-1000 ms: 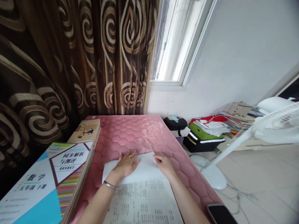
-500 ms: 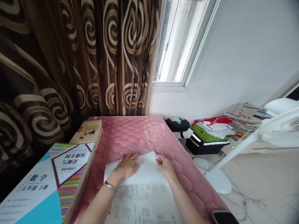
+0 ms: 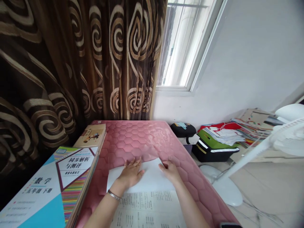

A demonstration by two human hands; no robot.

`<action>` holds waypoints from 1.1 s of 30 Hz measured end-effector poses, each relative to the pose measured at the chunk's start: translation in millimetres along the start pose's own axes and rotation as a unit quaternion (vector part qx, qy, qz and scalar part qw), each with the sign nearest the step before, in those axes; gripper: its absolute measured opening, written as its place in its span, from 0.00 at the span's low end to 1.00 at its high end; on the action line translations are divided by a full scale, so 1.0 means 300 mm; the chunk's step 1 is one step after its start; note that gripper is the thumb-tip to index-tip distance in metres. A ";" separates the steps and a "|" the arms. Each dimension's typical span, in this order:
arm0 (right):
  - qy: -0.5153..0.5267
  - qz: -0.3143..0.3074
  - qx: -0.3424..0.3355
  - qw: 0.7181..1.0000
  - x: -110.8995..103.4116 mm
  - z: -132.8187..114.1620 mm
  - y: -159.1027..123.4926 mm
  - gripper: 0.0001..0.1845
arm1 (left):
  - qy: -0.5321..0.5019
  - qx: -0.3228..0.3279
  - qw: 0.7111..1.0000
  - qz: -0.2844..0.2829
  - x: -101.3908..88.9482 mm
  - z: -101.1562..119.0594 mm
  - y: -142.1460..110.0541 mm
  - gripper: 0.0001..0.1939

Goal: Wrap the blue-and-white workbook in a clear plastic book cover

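A sheet of paper [image 3: 148, 179] lies on the pink table, its far part plain white and raised to a corner at the right. Closer to me is a page of printed text [image 3: 152, 207]; whether both belong to one sheet I cannot tell. My left hand [image 3: 131, 173], with a bracelet at the wrist, rests flat on the white part, fingers spread. At the right far corner, my right hand [image 3: 169, 171] has its fingers curled and closed on the paper's edge. A faint clear film [image 3: 149, 150] seems to show just beyond the paper.
A pile of books [image 3: 54, 186] stands along the table's left side. A dark phone-like object [image 3: 229, 225] is at the near right edge. On the floor at right are a white fan [image 3: 247, 155], a black box [image 3: 213, 152] with papers, and a black case [image 3: 183, 129].
The view has tilted up slightly, so everything sits a little lower and further right. My right fingers have curled closer round the paper's corner. My left hand stays flat on the sheet.
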State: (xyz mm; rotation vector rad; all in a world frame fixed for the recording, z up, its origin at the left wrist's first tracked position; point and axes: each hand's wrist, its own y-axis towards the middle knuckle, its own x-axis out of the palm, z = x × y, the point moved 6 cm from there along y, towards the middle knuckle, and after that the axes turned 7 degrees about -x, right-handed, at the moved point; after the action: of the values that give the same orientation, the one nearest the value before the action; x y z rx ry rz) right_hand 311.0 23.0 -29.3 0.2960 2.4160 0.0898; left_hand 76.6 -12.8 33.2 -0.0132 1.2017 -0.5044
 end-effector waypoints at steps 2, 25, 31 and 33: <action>-0.020 0.007 -0.009 1.000 -0.009 -0.010 -0.003 0.11 | -0.001 0.001 1.000 0.005 0.001 0.003 -0.004 0.35; -0.030 -0.088 0.020 0.995 -0.066 -0.082 -0.042 0.19 | -0.022 0.005 1.000 0.003 -0.002 0.001 -0.002 0.34; -0.010 -0.083 0.006 0.996 -0.050 -0.078 -0.023 0.17 | -0.024 0.013 1.000 0.007 -0.021 0.005 -0.002 0.34; 0.004 -0.077 -0.004 0.997 -0.043 -0.070 -0.020 0.16 | -0.026 0.015 1.000 0.004 -0.028 0.011 -0.006 0.34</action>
State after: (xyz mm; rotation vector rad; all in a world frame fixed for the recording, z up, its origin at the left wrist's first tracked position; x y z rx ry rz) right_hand 305.6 14.3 -6.0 0.1046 2.4373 0.0313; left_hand 76.7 -12.0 42.5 0.0039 1.1424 -0.5116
